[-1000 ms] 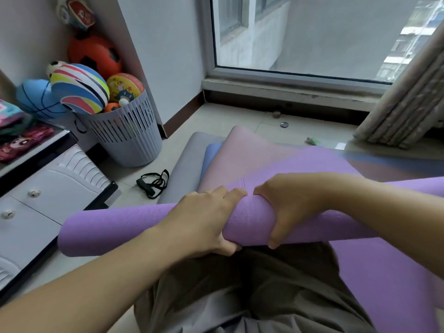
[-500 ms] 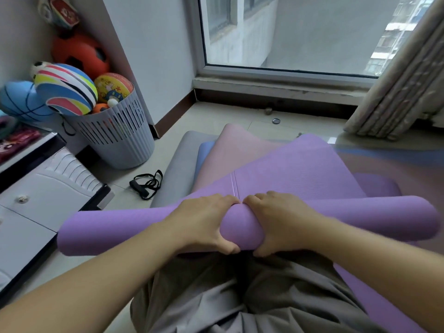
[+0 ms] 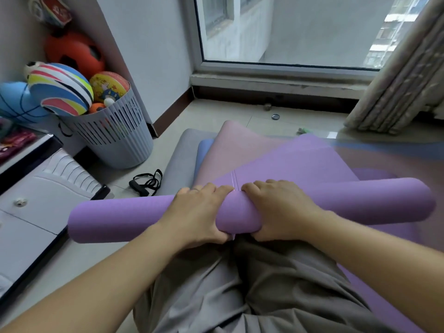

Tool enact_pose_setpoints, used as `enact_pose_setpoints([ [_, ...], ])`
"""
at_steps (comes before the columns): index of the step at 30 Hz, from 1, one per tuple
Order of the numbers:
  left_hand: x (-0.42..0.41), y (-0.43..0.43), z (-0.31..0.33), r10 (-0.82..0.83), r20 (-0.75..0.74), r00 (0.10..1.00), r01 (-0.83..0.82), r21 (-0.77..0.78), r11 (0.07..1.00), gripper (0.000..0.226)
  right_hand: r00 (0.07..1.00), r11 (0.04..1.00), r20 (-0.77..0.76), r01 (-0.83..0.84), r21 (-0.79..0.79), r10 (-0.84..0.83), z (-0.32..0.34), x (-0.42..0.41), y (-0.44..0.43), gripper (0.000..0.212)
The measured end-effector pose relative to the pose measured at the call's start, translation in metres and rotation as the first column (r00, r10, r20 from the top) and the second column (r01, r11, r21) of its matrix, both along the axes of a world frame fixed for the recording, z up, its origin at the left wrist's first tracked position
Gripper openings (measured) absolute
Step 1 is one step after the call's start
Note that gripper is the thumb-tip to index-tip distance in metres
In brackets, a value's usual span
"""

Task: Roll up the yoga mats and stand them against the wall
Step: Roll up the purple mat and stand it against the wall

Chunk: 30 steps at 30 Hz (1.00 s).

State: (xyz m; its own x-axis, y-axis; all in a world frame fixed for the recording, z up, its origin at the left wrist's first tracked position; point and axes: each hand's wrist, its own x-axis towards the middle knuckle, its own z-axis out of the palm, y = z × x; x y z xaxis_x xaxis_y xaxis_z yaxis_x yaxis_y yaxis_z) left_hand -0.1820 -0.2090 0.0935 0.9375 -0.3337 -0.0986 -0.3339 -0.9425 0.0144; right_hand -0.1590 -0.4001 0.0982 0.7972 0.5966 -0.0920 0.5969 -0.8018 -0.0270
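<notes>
A purple yoga mat (image 3: 125, 218) is partly rolled into a thick roll that lies across my lap, its unrolled part (image 3: 288, 162) stretching away toward the window. My left hand (image 3: 197, 215) and my right hand (image 3: 281, 207) grip the middle of the roll side by side, fingers curled over the top and thumbs underneath. Beneath the purple mat lie a pink mat (image 3: 235, 145), a blue mat (image 3: 204, 150) and a grey mat (image 3: 182, 150), all flat on the floor and fanned out.
A white slatted basket (image 3: 115, 138) full of balls stands at the left by the white wall (image 3: 149, 56). A black resistance band (image 3: 146, 182) lies on the tiles. A white drawer unit (image 3: 36, 200) is at the left, a curtain (image 3: 396, 87) at the right under the window.
The roll has turned forward and grown thicker. My right hand has slid in beside my left, and the roll's right end has come into view.
</notes>
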Motion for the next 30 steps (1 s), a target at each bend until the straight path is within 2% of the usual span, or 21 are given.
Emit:
enact_pose_setpoints([
  [3, 0.002, -0.002, 0.012, -0.005, 0.021, 1.000, 0.004, 0.028, 1.000, 0.093, 0.999, 1.000, -0.043, -0.024, 0.000, 0.024, 0.018, 0.011, -0.002, 0.054],
  [8, 0.001, -0.006, 0.051, -0.054, 0.050, 0.997, 0.057, -0.063, 0.996, 0.089, 0.994, 0.992, -0.052, -0.097, -0.083, 0.093, 0.080, 0.016, -0.011, 0.062],
  [11, -0.010, -0.010, 0.052, -0.086, -0.058, 0.995, 0.080, -0.107, 0.991, 0.087, 0.982, 0.986, -0.162, -0.112, -0.121, 0.092, 0.077, 0.007, -0.014, 0.067],
  [14, -0.016, -0.017, 0.031, -0.130, -0.243, 0.961, 0.106, -0.109, 0.988, 0.083, 0.939, 0.993, -0.344, -0.051, -0.106, 0.011, 0.039, -0.012, -0.018, 0.071],
  [15, -0.015, -0.019, 0.026, -0.141, -0.289, 0.947, 0.112, -0.113, 0.987, 0.081, 0.937, 0.995, -0.350, -0.024, -0.097, -0.011, 0.031, -0.019, -0.021, 0.075],
  [18, 0.001, -0.018, 0.026, -0.152, -0.410, 0.899, 0.114, -0.116, 0.987, 0.082, 0.989, 0.988, -0.144, -0.042, -0.151, 0.020, 0.024, -0.034, -0.026, 0.087],
  [21, 0.014, -0.015, 0.030, -0.115, -0.548, 0.828, 0.070, -0.102, 0.992, 0.082, 0.995, 0.987, -0.101, -0.034, -0.159, 0.018, 0.020, -0.041, -0.021, 0.077],
  [23, 0.012, -0.016, 0.028, -0.105, -0.494, 0.863, 0.044, -0.133, 0.990, 0.082, 0.984, 0.994, -0.177, -0.004, -0.108, -0.016, 0.021, -0.031, -0.020, 0.070],
  [25, 0.003, -0.019, 0.021, -0.117, -0.272, 0.955, 0.109, -0.042, 0.993, 0.088, 0.952, 0.996, -0.303, 0.023, -0.090, -0.050, 0.027, -0.010, -0.020, 0.073],
  [27, -0.006, -0.024, 0.013, -0.146, -0.077, 0.986, 0.151, 0.069, 0.986, 0.094, 0.899, 0.993, -0.432, 0.032, -0.114, -0.079, 0.033, 0.007, -0.019, 0.078],
  [29, -0.006, -0.024, 0.010, -0.129, -0.056, 0.990, 0.131, 0.050, 0.990, 0.093, 0.873, 0.993, -0.482, 0.024, -0.117, -0.078, 0.033, 0.014, -0.017, 0.081],
  [30, -0.003, -0.022, 0.011, -0.129, -0.071, 0.989, 0.131, 0.018, 0.991, 0.092, 0.884, 0.993, -0.461, 0.031, -0.115, -0.081, 0.032, 0.013, -0.016, 0.083],
])
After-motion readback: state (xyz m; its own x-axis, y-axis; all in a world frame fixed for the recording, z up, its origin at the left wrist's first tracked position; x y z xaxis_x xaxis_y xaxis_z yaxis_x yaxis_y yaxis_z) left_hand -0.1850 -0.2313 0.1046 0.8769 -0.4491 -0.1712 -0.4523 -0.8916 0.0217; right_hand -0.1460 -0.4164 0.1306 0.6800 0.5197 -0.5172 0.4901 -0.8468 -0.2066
